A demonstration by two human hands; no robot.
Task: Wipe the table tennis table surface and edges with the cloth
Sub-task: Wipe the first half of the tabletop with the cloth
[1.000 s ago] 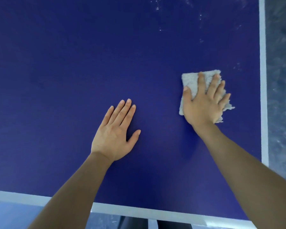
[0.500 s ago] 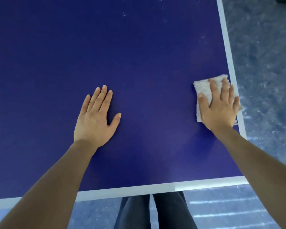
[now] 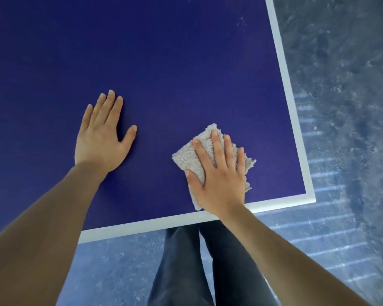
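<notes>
The dark blue table tennis table fills the upper left, with a white line along its near edge and right edge, meeting at the corner on the lower right. A folded pale fluffy cloth lies flat on the table near that corner. My right hand presses on the cloth with straight, spread fingers, the heel of the palm close to the near white line. My left hand rests flat on the bare blue surface to the left of the cloth, fingers straight and together.
A mottled blue-grey floor lies beyond the right and near edges. My dark trouser legs stand just below the near edge. A few faint white specks show on the blue surface near the upper right.
My right hand has slid the cloth from the right edge line back toward the near edge and leftward. The left hand stays flat on the table. The view has shifted, showing the table's corner.
</notes>
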